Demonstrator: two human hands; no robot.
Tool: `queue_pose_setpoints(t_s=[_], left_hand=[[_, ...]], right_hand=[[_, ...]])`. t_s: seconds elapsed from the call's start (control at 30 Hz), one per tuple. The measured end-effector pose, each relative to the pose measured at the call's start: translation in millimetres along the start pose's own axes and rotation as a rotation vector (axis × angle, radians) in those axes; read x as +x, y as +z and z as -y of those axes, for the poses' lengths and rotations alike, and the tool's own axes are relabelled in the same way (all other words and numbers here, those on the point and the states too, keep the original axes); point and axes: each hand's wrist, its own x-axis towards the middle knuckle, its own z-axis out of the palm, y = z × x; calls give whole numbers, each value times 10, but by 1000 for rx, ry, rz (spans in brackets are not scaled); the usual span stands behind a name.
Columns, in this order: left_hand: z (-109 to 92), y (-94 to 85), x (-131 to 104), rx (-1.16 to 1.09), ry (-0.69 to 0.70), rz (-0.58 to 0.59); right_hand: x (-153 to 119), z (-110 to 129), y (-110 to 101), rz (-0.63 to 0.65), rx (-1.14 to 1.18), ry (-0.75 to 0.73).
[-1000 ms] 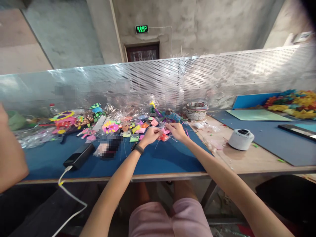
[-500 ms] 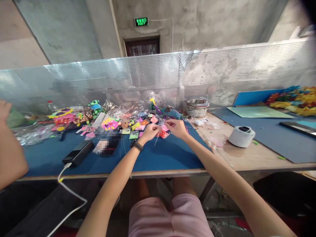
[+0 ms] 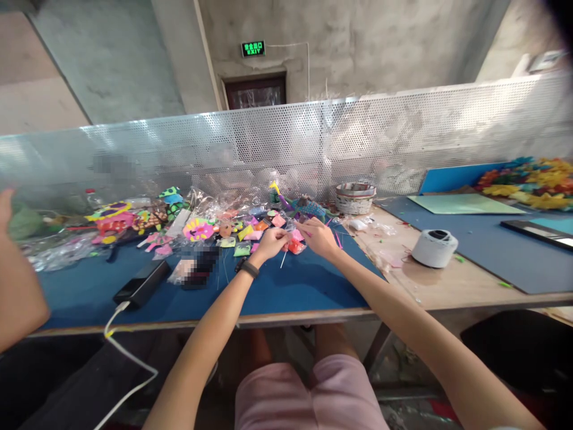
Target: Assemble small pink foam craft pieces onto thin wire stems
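Note:
Over the blue table mat, my left hand is closed in a pinch, with a thin white stick sticking out below its fingertips. My right hand is just to the right, its fingers bent together near the left fingertips; whatever it pinches is too small to make out. A red-orange bag of what looks like modelling clay shows between the hands, with pink material by the fingertips. Behind them lie several small coloured clay bags, among them a green one, and a blue and purple dinosaur-like figure.
A black power bank with a white cable lies at the left. Several clay figures and plastic wrappers crowd the back left. A woven basket and a white spool stand at the right. Another person's arm enters from the left.
My right hand has turned slightly, its fingers more bent over the pinch. My left hand stays nearly where it was, with the stick below it. The view has shifted a little.

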Motion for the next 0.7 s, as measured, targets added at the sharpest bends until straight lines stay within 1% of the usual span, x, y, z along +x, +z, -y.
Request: queue_pose_setpoints(t_s=[0.13,0.27,0.4,0.57,0.7], left_hand=[[-25,-2,-20,58,36,-2],[-14,-1,-25,115,71,-20],[9,-3,-17,133,71,-25],[18,-13,-11,120,47,-32],[9,-13,-7,142,40,-41]], right_hand=[[5,13,21,18,-113,-37],[15,22,62,-1,-149,-10],[35,21,100,5,-81,29],[65,-40,128,58,10,62],[83,-108,121,113,173,80]])
